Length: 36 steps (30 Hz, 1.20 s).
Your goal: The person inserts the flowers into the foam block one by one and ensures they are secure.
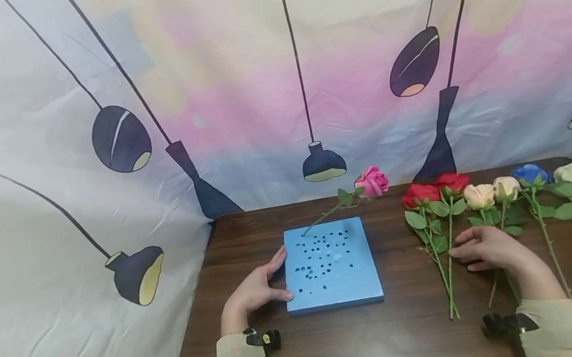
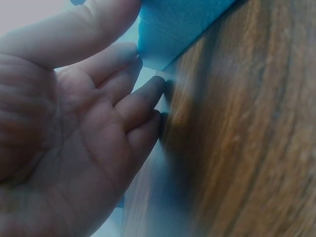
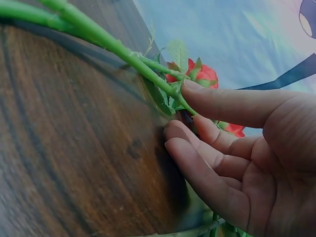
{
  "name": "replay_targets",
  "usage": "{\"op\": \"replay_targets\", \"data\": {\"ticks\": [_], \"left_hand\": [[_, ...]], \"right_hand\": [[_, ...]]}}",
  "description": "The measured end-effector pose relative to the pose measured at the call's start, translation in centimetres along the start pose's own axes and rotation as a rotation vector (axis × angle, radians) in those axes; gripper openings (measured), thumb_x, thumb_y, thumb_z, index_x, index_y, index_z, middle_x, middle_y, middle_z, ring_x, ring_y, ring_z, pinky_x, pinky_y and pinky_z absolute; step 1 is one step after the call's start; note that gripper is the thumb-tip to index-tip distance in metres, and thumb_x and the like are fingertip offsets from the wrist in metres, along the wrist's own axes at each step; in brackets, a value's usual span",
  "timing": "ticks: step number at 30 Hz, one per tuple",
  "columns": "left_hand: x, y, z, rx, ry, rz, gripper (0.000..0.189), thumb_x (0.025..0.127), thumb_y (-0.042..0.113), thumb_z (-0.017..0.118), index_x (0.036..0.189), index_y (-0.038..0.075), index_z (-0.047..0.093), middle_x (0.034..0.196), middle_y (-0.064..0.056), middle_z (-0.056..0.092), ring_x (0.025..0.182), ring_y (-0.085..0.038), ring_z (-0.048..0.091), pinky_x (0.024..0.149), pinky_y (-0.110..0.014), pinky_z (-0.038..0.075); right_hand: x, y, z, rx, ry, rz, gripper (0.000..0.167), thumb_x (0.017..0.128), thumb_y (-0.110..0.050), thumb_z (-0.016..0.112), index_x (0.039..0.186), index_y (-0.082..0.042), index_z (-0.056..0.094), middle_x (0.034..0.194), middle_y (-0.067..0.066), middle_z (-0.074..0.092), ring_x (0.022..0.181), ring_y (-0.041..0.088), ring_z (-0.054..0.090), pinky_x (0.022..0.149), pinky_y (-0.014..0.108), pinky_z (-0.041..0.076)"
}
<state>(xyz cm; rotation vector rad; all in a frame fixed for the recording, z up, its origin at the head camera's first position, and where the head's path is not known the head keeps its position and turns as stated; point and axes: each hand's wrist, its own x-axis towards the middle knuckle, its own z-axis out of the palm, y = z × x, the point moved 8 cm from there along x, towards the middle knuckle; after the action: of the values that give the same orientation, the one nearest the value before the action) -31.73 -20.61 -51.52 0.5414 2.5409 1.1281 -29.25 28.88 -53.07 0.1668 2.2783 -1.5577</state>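
Blue square slab [image 1: 340,290], holes across top, flat, left edge touching left fingers [image 1: 274,263]. Pink rose [image 1: 373,182] stuck in a hole just beyond them, tilted right. Two red roses [image 1: 452,181] lying, stems crossed, heads beyond right fingers [image 1: 468,249]; right rose's stem pinched there.

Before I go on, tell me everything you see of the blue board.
The blue board is a squarish slab, possibly painted foam, lying flat on the brown table. Small dark holes dot its top unevenly. A pink rose leans right, planted near its far edge; the left hand touches the board's left side.
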Motion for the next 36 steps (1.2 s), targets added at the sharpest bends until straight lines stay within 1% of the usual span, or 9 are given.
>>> {"op": "replay_targets", "data": {"ticks": [4, 7, 10, 14, 21, 27, 30, 32, 36], "left_hand": [[0.01, 0.04, 0.01, -0.007, -0.002, 0.003, 0.103, 0.085, 0.023, 0.092, 0.169, 0.021, 0.033, 0.176, 0.006, 0.022, 0.162, -0.027, 0.021, 0.128, -0.058, 0.022], [0.06, 0.05, 0.04, -0.01, -0.004, 0.002, 0.103, 0.085, 0.023, 0.092, 0.169, 0.021, 0.033, 0.176, 0.006, 0.021, 0.162, -0.026, 0.02, 0.128, -0.058, 0.022], [0.12, 0.04, 0.04, -0.011, -0.003, -0.001, 0.103, 0.085, 0.023, 0.092, 0.169, 0.021, 0.033, 0.176, 0.006, 0.021, 0.162, -0.026, 0.02, 0.128, -0.057, 0.022], [0.19, -0.02, 0.07, -0.014, -0.005, -0.007, 0.102, 0.085, 0.023, 0.092, 0.169, 0.021, 0.034, 0.176, 0.006, 0.022, 0.162, -0.026, 0.02, 0.128, -0.057, 0.023], [0.15, -0.11, 0.13, -0.021, -0.008, -0.011, 0.102, 0.086, 0.024, 0.092, 0.169, 0.022, 0.033, 0.177, 0.005, 0.021, 0.162, -0.027, 0.02, 0.128, -0.058, 0.022], [0.13, -0.02, 0.11, -0.021, -0.005, -0.004, 0.102, 0.085, 0.025, 0.092, 0.169, 0.021, 0.034, 0.177, 0.004, 0.022, 0.162, -0.028, 0.02, 0.128, -0.059, 0.022], [0.12, -0.02, 0.07, -0.019, -0.004, 0.0, 0.102, 0.085, 0.025, 0.092, 0.169, 0.021, 0.034, 0.176, 0.004, 0.022, 0.162, -0.027, 0.02, 0.128, -0.059, 0.022], [0.12, -0.04, 0.06, -0.016, -0.003, 0.002, 0.102, 0.085, 0.024, 0.092, 0.169, 0.021, 0.034, 0.176, 0.004, 0.022, 0.162, -0.027, 0.02, 0.128, -0.058, 0.023], [0.1, -0.07, 0.06, -0.009, -0.003, 0.0, 0.103, 0.085, 0.023, 0.092, 0.169, 0.021, 0.033, 0.176, 0.005, 0.022, 0.162, -0.026, 0.021, 0.128, -0.057, 0.023]], "right_hand": [[0.05, -0.08, 0.34, -0.012, -0.005, 0.009, 0.06, 0.1, -0.017, 0.076, 0.136, 0.019, 0.044, 0.108, 0.017, 0.072, 0.09, 0.021, 0.073, 0.077, 0.042, 0.065], [-0.03, -0.19, 0.54, -0.039, -0.011, 0.014, 0.062, 0.101, -0.023, 0.075, 0.136, 0.02, 0.047, 0.111, 0.02, 0.072, 0.094, 0.024, 0.073, 0.077, 0.042, 0.065], [-0.15, -0.24, 0.7, -0.07, -0.018, 0.016, 0.059, 0.102, -0.028, 0.075, 0.132, 0.018, 0.053, 0.112, 0.019, 0.072, 0.095, 0.024, 0.073, 0.077, 0.042, 0.066], [-0.24, -0.16, 0.89, -0.098, -0.031, 0.021, 0.057, 0.101, -0.03, 0.077, 0.128, 0.017, 0.06, 0.108, 0.013, 0.073, 0.094, 0.022, 0.072, 0.076, 0.041, 0.066], [-0.08, 0.01, 1.07, -0.129, -0.026, 0.033, 0.06, 0.099, -0.032, 0.079, 0.129, 0.017, 0.062, 0.105, 0.011, 0.074, 0.091, 0.021, 0.072, 0.076, 0.041, 0.066], [-0.08, 0.08, 0.99, -0.114, -0.02, 0.034, 0.054, 0.1, -0.03, 0.078, 0.126, 0.014, 0.064, 0.105, 0.01, 0.074, 0.09, 0.02, 0.073, 0.075, 0.041, 0.065], [-0.11, 0.05, 0.85, -0.075, -0.024, 0.037, 0.05, 0.102, -0.028, 0.074, 0.127, 0.013, 0.061, 0.105, 0.01, 0.073, 0.09, 0.02, 0.072, 0.075, 0.041, 0.065], [-0.22, 0.0, 0.7, -0.038, -0.031, 0.035, 0.05, 0.104, -0.026, 0.071, 0.131, 0.014, 0.056, 0.106, 0.009, 0.072, 0.089, 0.019, 0.071, 0.074, 0.041, 0.065], [-0.66, -0.43, 0.28, 0.024, -0.05, 0.003, 0.06, 0.107, -0.023, 0.066, 0.144, 0.016, 0.039, 0.108, 0.008, 0.073, 0.087, 0.019, 0.07, 0.073, 0.038, 0.065]]}}
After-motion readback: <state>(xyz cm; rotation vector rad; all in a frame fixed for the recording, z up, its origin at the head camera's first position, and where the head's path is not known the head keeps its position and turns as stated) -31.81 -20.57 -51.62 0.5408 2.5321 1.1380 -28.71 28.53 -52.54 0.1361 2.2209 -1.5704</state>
